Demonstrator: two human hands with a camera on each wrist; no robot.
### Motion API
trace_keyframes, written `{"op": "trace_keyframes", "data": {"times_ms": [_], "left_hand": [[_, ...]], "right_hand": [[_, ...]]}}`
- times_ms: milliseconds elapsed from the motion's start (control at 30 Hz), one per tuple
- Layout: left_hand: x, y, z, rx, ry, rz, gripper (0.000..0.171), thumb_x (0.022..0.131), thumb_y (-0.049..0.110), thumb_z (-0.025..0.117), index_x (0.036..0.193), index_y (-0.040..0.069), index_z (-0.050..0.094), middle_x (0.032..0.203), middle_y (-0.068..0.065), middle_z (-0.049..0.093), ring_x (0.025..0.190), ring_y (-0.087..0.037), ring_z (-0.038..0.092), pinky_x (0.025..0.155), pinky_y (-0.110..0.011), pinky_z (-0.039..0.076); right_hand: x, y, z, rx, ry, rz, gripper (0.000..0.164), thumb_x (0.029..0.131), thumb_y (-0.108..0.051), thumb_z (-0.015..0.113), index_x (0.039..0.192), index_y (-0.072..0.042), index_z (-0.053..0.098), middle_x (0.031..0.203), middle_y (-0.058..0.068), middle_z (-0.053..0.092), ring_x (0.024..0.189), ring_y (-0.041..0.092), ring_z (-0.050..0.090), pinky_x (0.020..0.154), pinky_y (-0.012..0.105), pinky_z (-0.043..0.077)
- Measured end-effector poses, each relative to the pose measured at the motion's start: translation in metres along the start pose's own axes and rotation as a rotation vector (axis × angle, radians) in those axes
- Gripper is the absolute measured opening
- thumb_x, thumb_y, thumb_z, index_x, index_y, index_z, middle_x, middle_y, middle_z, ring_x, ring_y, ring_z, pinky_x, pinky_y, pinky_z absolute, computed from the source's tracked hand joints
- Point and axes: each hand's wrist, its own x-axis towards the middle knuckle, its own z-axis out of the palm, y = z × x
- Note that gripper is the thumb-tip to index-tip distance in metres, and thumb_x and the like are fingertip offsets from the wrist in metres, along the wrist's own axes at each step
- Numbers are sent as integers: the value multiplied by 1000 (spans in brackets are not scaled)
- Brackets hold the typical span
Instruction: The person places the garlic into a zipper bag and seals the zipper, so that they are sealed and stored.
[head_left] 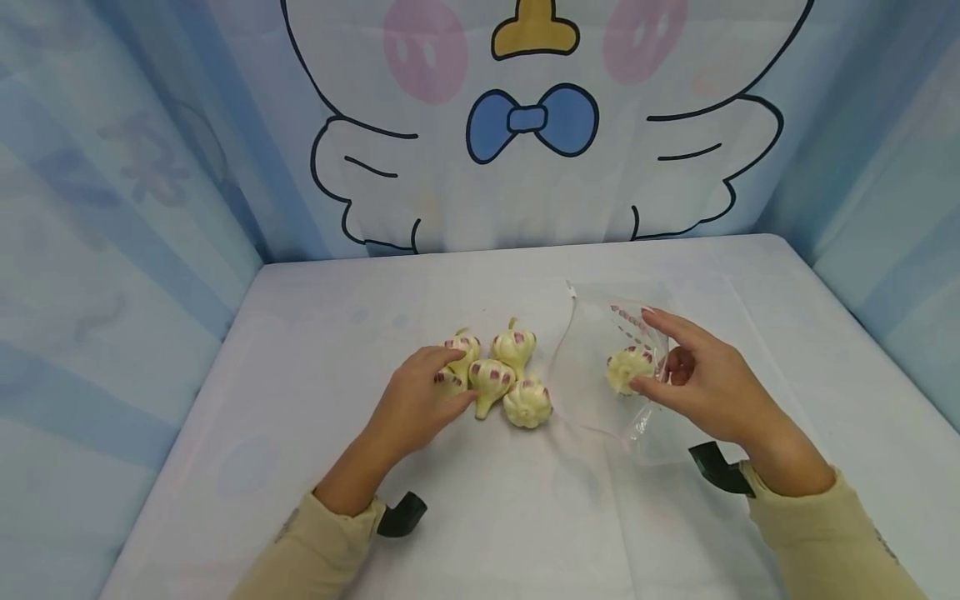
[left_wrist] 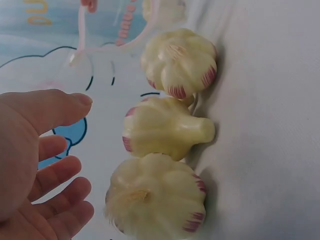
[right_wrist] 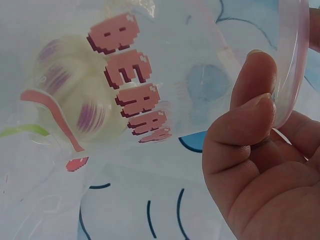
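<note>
Leftmost, a pale blue curtain hangs beside the white counter, and then comes the person's left grip, loosely spread, thumb apart from the fingers, with nothing in its hold. It reaches to the edge of a cluster of garlic bulbs and covers part of the nearest ones; the head view does not settle whether a fingertip touches them, though the left wrist view shows a gap to the three bulbs seen there. Five bulbs lie loose on the counter, close together, some with stems pointing away, the rightmost just beside the pink rim of a clear plastic bag. That bag lies to the right of the cluster, its mouth apparently turned toward it, with red lettering on the film. A sixth bulb shows through the plastic and seems to be inside. At the far right, the right grip looks closed on the bag's edge, thumb bent against a curled finger while another finger extends. As things lie, I judge one bulb bagged and five left outside, the bag unsealed.
</note>
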Motion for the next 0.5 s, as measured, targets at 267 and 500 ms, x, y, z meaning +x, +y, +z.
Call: {"op": "trace_keyframes", "data": {"times_ms": [267,500], "left_hand": [[-3,-13,-2,8,-43,-53,57,83,22,84,133,5,62,134,-12,58,126,-29,53,101,-45,46],[-4,-21,-1,26,-82,-66,57,85,22,82,134,4,61,133,-13,58,124,-29,54,101,-45,46]], "right_hand": [[1,0,0,3,3,-11,79,78,-7,86,146,1,47,118,15,60,70,14,51,59,16,46],[1,0,-1,-11,-2,-4,79,78,-8,86,146,1,47,116,14,60,70,15,51,58,17,46]]}}
